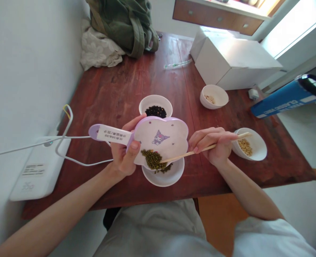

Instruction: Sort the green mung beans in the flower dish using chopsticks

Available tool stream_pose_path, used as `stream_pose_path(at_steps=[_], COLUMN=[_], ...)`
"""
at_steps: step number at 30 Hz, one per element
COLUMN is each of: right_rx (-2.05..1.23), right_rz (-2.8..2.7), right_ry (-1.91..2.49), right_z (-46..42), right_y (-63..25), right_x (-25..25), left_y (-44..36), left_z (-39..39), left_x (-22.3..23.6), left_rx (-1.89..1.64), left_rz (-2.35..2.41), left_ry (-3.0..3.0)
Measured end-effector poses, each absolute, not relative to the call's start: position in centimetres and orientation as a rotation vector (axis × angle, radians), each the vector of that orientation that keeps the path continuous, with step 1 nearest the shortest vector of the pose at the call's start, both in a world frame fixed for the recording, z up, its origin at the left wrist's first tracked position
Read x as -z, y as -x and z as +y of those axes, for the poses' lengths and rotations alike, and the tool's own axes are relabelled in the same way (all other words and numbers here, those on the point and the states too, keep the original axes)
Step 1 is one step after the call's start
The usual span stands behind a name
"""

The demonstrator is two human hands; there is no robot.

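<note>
Here my left hand (124,153) grips the plate (163,137), tilted above a bowl (171,175). My right hand (214,144) pinches chopsticks (184,154) against its green beans (152,159).

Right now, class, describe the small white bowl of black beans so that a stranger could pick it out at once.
Start at the reddish-brown wooden table and find the lilac cloud-shaped cartoon plate held in the left hand. The small white bowl of black beans stands just beyond that plate's far edge. Alone among the white bowls, it holds black contents; the others hold green or pale ones.

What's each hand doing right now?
Left hand: closed on the handle of the purple dish, tilted over a white bowl.
Right hand: closed on chopsticks.
</note>
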State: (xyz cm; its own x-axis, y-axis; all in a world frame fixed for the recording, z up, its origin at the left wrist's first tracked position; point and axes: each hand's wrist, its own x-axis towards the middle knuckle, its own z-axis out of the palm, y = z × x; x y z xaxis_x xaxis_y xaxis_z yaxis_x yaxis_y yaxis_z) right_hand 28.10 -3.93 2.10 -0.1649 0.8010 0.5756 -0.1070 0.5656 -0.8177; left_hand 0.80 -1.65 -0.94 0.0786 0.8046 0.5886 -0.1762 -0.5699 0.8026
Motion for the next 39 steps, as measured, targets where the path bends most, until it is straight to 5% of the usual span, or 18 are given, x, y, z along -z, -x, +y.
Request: stream_pose_path(at_steps=[13,30,39], right_rx=[-0.970,-0.539,-0.743], right_rz=[-1.340,-1.593,-1.582], right_ry=[0.572,0.535,0.536], right_z=[-3.3,-4.4,-4.8], right_y=[-27.7,-27.9,-27.5], right_x=[-2.3,-2.4,-2.4], left_y=[-0.8,-0.6,-0.9], left_z=[-1.8,-1.8,-2.1], left_x=[0.8,2.6,2.1], left_rx=[-1.567,-1.537,-1.525], left_rz=[0.710,0.682,0.615], left_ry=[-1.549,-1.464,-1.491])
